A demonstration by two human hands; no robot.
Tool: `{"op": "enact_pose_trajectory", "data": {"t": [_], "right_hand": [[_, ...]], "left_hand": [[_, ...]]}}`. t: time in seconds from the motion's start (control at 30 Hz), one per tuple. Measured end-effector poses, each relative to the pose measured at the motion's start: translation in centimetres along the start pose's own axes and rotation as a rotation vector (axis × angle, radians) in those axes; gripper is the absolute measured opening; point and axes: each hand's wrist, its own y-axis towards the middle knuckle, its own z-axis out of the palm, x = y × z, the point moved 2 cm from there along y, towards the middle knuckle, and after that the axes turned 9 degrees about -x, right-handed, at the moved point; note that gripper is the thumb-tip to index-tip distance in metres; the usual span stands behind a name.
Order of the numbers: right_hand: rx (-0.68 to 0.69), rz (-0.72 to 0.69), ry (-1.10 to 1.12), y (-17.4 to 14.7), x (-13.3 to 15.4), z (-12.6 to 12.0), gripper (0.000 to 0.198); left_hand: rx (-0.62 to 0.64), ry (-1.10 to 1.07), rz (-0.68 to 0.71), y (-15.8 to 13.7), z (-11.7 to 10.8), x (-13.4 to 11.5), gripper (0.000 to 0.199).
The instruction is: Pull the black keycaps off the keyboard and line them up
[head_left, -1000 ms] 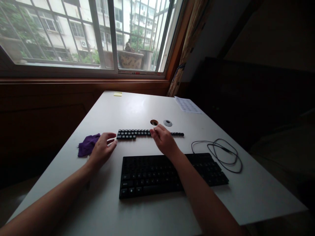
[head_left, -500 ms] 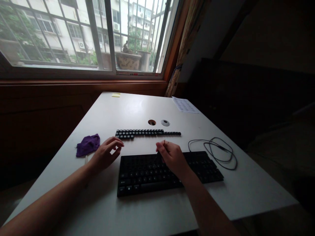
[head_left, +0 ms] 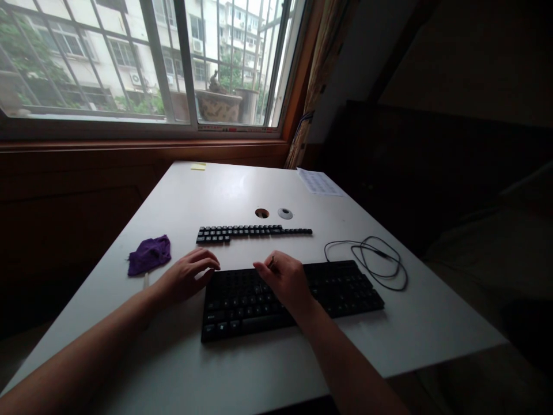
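A black keyboard (head_left: 268,324) lies on the white table, its upper rows on the left bare of keycaps. My right hand (head_left: 285,282) is closed over the middle of it, gripping what looks like a small wire keycap puller (head_left: 272,263); most of the tool is hidden by the fingers. At the keyboard's upper left corner, my left hand (head_left: 190,275) has its fingers loosely bent and apart, with the fingertips at the edge and nothing seen in them. Behind the keyboard, loose black keycaps (head_left: 242,231) are lined up in rows.
A crumpled purple cloth (head_left: 150,255) lies left, with a pale stick-like thing (head_left: 146,280) by it. The coiled cable (head_left: 380,262) is at the right. Farther back are a cable hole (head_left: 261,213), its round cover (head_left: 285,213), a printed sheet (head_left: 320,182) and yellow notes (head_left: 198,166).
My left hand has come down and right to the keyboard's corner. My right hand has shifted slightly left over the keys, still closed. The camera view has turned a little.
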Motion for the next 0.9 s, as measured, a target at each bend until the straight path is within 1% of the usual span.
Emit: {"op": "enact_pose_trajectory", "data": {"t": [0.33, 0.43, 0.77, 0.9], "right_hand": [[-0.023, 0.046, 0.042, -0.5, -0.3, 0.4, 0.041], [-0.016, 0.035, 0.061, -0.5, -0.4, 0.4, 0.041], [-0.015, 0.013, 0.098, -0.4, -0.7, 0.6, 0.043], [0.04, 0.008, 0.093, -0.5, -1.0, 1.2, 0.044]], "left_hand": [[0.024, -0.009, 0.007, 0.0, 0.4, 0.1, 0.016], [0.042, -0.015, 0.013, 0.1, 0.4, -0.1, 0.016], [0.042, -0.046, 0.008, 0.1, 0.5, -0.2, 0.016], [0.029, -0.058, 0.011, 0.1, 0.6, -0.2, 0.016]]}}
